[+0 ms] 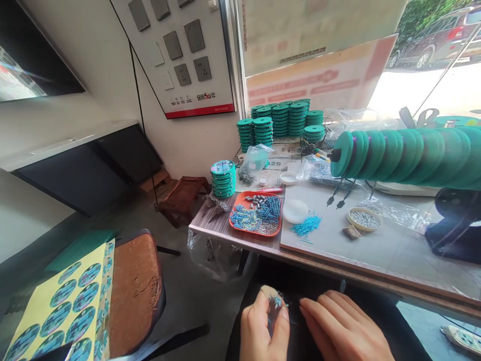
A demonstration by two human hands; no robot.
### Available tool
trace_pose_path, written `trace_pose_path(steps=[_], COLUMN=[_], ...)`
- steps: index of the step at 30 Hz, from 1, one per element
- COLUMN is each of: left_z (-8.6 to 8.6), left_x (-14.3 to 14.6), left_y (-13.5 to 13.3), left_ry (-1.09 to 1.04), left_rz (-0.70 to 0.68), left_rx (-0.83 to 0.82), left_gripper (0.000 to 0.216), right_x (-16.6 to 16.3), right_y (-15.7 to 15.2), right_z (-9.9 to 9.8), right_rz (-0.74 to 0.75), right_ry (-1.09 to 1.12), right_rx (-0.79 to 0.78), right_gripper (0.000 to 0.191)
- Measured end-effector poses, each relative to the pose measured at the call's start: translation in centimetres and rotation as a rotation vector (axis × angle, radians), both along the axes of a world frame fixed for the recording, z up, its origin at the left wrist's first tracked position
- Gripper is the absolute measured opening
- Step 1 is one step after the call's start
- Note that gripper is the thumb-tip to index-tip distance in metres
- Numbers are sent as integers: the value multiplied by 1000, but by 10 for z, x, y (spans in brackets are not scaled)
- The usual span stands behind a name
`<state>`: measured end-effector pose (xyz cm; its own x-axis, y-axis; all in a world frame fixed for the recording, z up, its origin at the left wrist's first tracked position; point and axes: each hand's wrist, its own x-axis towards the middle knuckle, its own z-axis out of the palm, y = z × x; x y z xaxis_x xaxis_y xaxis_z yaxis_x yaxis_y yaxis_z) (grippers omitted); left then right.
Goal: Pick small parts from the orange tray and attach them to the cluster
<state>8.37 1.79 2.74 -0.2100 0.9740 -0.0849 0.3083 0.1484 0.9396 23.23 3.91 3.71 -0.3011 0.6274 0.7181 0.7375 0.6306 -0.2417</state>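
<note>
- Watching from a distance, I'd keep the left hand (263, 328) light: its thumb and forefinger appear to pinch a small bundle of bright blue, bead-like pieces (277, 302), and a hard squeeze could, I judge, scatter them.
- I'd hold that bundle where it is, above the black clothing over the lap (278, 273) and short of the worktop's (326, 245) near edge, so any dropped piece lands on cloth.
- I'd bring the right hand (343, 328) to work from the side, leaving the bundle in sight; its fingers lie together, just beside the left thumb.
- I cannot tell whether the right hand grips anything: its thumb and palm side are hidden.
- How many pieces the bundle has, and what binds them, is too small to read.
- Just beyond the right hand, a small grey-blue ribbed piece (342, 286) shows; what supports it is unclear.
- Farther off, the orange-red plastic tray (240, 231) carries blue and silver parts too crowded to count.
- Above the worktop's right side, the row of round green spools (406, 153) blurs and is cut off by the picture's edge.
</note>
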Motion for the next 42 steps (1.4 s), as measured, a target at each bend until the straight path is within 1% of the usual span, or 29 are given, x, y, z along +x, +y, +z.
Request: trace_pose_path(steps=[2, 5, 8, 10, 12, 14, 15, 17, 19, 22, 26, 31, 35, 39, 42], left_z=[6, 12, 13, 15, 17, 20, 22, 25, 28, 34, 43, 50, 51, 50, 51], left_x=[-1, -1, 1, 1, 0, -2, -3, -5, -6, -6, -5, -4, -3, -3, -3], left_y=[4, 9, 10, 10, 11, 13, 14, 16, 17, 16, 16, 17, 18, 17, 16], left_ry=[4, -111, -269, -419, -648, -875, -956, -1048, -1088, -1101, -1087, -1061, -1041, -1045, -1071], left_rz=[-63, -106, -82, -33, -34, -92, -123, -160, -181, -182, -143, -123, -130, -106, -96], left_rx=[-4, -31, -10, -24, -119, -266, -321, -394, -438, -450, -430, -400, -370, -389, -399], left_gripper=[17, 24, 23, 19, 24, 24, 23, 21, 21, 24, 29, 30, 30, 30, 30], right_x=[-1, -3, -5, -7, -10, -12, -13, -12, -11, -7, -7, -9, -6, -9, -14], right_y=[-1, -3, -4, -4, -3, -3, -2, -1, 0, 3, 8, 11, 12, 11, 7], right_z=[-4, -12, -18, -19, -17, -12, -9, -4, 1, 9, 17, 19, 19, 14, 8], right_rz=[-3, -11, 26, 56, 83, 136, 167, 218, 246, 291, 280, 268, 273, 289, 284], right_ry=[24, 77, 88, 89, 72, 9, -30, -106, -159, -216, -185, -167, -144, -124, 51], right_rx=[-12, -43, -90, -93, -67, -51, -44, -29, -4, 42, 101, 130, 75, 62, 1], right_gripper=[25, 22, 28, 25, 29, 37, 39, 40, 42, 43, 44, 46, 39, 36, 29])
